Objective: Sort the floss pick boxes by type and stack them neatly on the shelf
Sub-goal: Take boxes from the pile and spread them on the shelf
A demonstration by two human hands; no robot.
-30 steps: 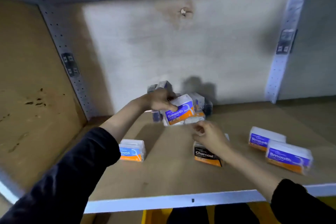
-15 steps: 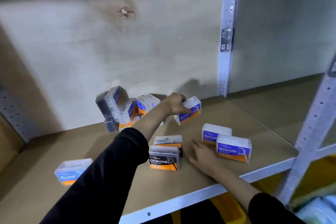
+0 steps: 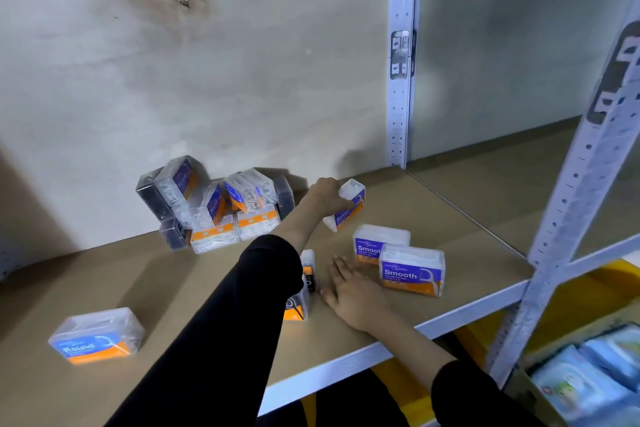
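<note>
One Round box (image 3: 97,335) sits alone near the shelf's (image 3: 346,355) front left, as I read it a sorted pile of one. Behind it, against the back edge, the jumbled heap (image 3: 214,206) of mixed boxes is untouched, tilted every way; that's most of the work left. Moving right, two Charcoal boxes (image 3: 300,289) lie near the front edge, half hidden by my left sleeve. My left hand (image 3: 327,199) is closed around a tilted Smooth box (image 3: 346,206), held just behind the Smooth pair (image 3: 401,262), which stand side by side toward the shelf's right end, touching or nearly so. My right hand (image 3: 353,291) lies flat and spread on the board, holding nothing, between the Charcoal boxes and the Smooth pair. I judge sorting barely begun and no stacking done.
</note>
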